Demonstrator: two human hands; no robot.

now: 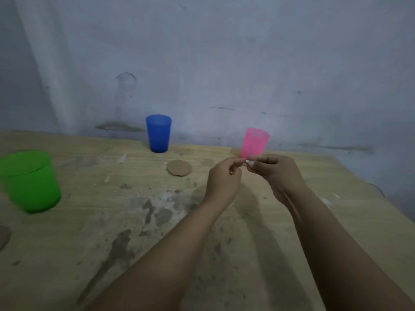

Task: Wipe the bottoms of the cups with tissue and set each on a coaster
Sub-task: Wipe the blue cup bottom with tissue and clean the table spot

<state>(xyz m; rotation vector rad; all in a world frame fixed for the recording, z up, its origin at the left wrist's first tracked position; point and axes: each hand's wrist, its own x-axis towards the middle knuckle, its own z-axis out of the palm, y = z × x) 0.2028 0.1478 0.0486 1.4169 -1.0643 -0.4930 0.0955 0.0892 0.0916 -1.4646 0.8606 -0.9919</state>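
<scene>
I've got both hands up together: left hand (222,176) and right hand (272,170) with fingertips pinched on a small white scrap of tissue (249,163), just in front of the tilted pink translucent plastic cup (254,143). That cup looks light, stiff and a bit slick; I'd grip its side wall. Whether either hand touches it, and its base, I can't tell. A round brown cardboard coaster (179,167) lies near.

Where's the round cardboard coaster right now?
The coaster lies flat mid-table, in front of the blue cup, just left of the left hand.
</scene>
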